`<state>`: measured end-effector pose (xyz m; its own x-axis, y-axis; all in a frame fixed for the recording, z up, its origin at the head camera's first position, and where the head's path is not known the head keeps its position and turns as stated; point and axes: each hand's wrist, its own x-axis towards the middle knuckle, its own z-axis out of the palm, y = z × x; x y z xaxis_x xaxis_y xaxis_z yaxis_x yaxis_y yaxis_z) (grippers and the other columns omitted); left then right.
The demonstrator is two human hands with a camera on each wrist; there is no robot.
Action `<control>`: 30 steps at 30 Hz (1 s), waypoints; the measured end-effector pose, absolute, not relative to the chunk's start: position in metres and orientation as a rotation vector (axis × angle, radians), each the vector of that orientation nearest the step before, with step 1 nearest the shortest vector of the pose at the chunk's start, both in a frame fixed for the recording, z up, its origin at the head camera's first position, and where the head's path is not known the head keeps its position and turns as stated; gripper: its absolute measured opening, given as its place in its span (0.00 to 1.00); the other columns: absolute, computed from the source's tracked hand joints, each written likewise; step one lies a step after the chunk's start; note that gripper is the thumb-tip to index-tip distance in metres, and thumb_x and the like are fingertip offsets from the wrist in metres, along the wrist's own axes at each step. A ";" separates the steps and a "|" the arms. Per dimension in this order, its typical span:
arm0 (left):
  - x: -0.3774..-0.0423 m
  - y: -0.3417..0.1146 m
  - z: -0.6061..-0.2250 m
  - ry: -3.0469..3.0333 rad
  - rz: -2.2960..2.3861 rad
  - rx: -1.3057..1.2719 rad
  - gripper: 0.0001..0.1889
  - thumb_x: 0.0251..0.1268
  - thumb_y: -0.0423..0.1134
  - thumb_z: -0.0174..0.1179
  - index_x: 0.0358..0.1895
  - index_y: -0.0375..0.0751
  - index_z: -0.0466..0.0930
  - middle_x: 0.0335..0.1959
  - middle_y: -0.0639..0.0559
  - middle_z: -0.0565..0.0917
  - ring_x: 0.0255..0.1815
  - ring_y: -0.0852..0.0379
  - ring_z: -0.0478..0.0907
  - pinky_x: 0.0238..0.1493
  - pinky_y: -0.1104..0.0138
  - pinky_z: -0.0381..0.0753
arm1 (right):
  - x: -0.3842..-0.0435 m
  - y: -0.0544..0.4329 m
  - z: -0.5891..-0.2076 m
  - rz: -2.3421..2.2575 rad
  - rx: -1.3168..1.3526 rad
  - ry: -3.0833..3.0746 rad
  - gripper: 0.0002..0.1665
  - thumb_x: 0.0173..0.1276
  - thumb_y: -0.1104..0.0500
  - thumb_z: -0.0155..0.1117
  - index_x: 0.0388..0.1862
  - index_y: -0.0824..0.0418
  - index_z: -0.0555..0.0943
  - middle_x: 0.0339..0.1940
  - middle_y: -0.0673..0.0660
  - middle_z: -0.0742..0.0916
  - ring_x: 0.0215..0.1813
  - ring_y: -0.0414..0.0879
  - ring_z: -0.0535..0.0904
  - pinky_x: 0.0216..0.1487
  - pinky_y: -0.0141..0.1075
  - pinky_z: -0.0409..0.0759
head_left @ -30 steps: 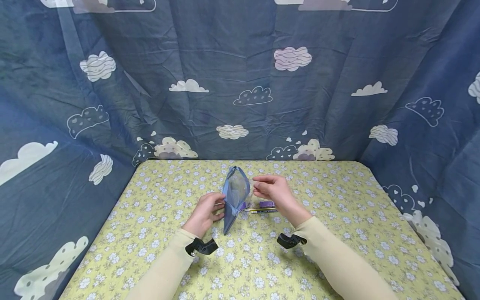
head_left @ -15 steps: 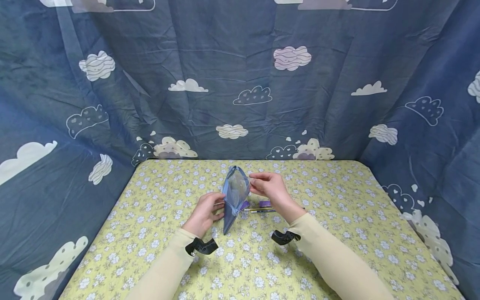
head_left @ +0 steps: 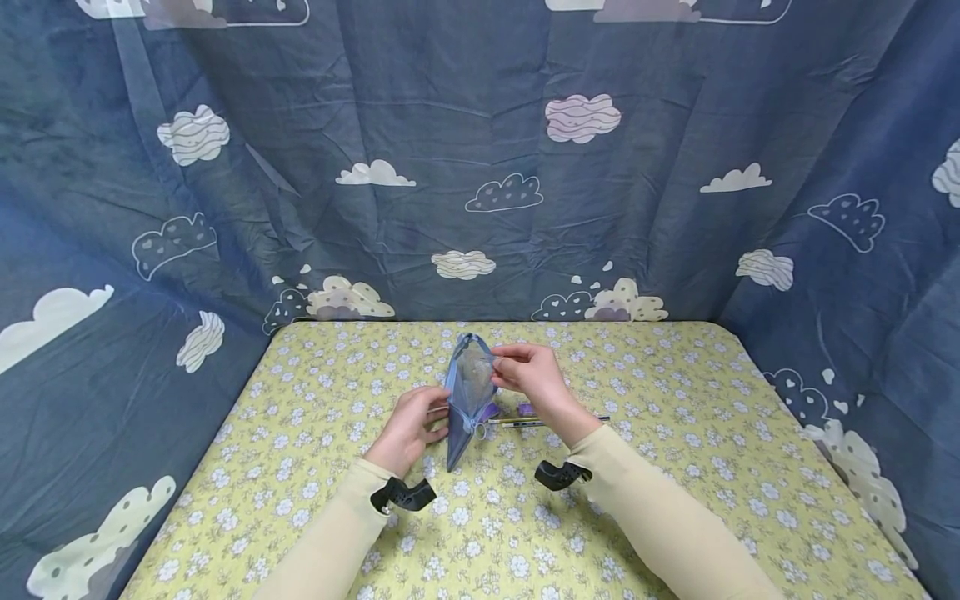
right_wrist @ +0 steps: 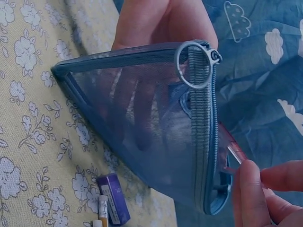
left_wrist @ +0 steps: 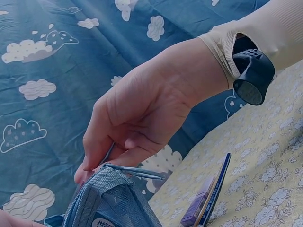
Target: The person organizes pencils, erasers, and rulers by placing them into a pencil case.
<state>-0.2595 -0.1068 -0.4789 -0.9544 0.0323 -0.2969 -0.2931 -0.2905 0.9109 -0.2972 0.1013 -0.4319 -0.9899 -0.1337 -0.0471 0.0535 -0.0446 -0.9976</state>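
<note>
A blue mesh zip pouch (head_left: 461, 437) stands with its zipped mouth spread; a ring hangs from its zip pull (right_wrist: 195, 65). My left hand (head_left: 408, 427) grips the pouch's left side, and its fingers show through the mesh in the right wrist view. My right hand (head_left: 534, 379) is at the pouch's right rim, pinching a thin, clear, reddish-tinted flat piece (right_wrist: 235, 149) between thumb and fingers. Part of that piece is inside the mouth, behind the zip edge. In the left wrist view the right hand (left_wrist: 142, 99) bends down over the mesh pouch (left_wrist: 113, 198).
Two pencils (head_left: 517, 422) lie on the flowered cloth right of the pouch, below my right wrist. Beside them is a small purple box (head_left: 527, 410), and another purple item (head_left: 490, 412) sits close to the pouch. Cloud-printed curtains (head_left: 480, 225) hang behind and at both sides.
My right hand has moved left to the pouch's rim, bringing the clear piece into its mouth. The left hand and the pouch have stayed nearly still.
</note>
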 end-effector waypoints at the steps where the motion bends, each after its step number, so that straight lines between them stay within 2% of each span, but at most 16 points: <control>1: -0.260 -0.107 -0.479 1.729 2.350 -0.327 0.04 0.67 0.37 0.62 0.37 0.41 0.78 0.34 0.49 0.81 0.46 0.45 0.76 0.52 0.50 0.72 | -0.297 0.100 -0.432 -2.181 -0.091 2.084 0.18 0.71 0.69 0.61 0.59 0.71 0.80 0.47 0.67 0.84 0.40 0.48 0.86 0.46 0.39 0.84; 14: -0.260 -0.106 -0.478 1.710 2.350 -0.353 0.04 0.66 0.37 0.63 0.34 0.43 0.78 0.34 0.49 0.79 0.45 0.45 0.75 0.52 0.49 0.71 | -0.293 0.093 -0.439 -2.131 -0.139 2.146 0.18 0.70 0.72 0.59 0.58 0.73 0.80 0.45 0.66 0.83 0.38 0.49 0.86 0.45 0.39 0.85; 22: -0.260 -0.106 -0.479 1.719 2.349 -0.354 0.04 0.67 0.38 0.62 0.35 0.43 0.78 0.34 0.50 0.80 0.44 0.46 0.75 0.50 0.50 0.72 | -0.290 0.090 -0.439 -2.082 -0.164 2.166 0.15 0.71 0.71 0.60 0.55 0.72 0.82 0.50 0.69 0.83 0.41 0.51 0.87 0.46 0.39 0.84; 30: -0.259 -0.107 -0.479 1.727 2.351 -0.341 0.04 0.68 0.37 0.61 0.35 0.42 0.78 0.35 0.48 0.80 0.43 0.46 0.75 0.50 0.50 0.72 | -0.287 0.092 -0.436 -2.050 -0.173 2.171 0.13 0.70 0.71 0.60 0.51 0.69 0.84 0.49 0.64 0.85 0.44 0.55 0.87 0.46 0.41 0.85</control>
<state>-0.2592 -0.1071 -0.4792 -0.9525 0.0277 -0.3032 -0.2976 -0.2947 0.9081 -0.2865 0.0921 -0.4360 -0.9820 -0.1865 -0.0304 0.0197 0.0593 -0.9980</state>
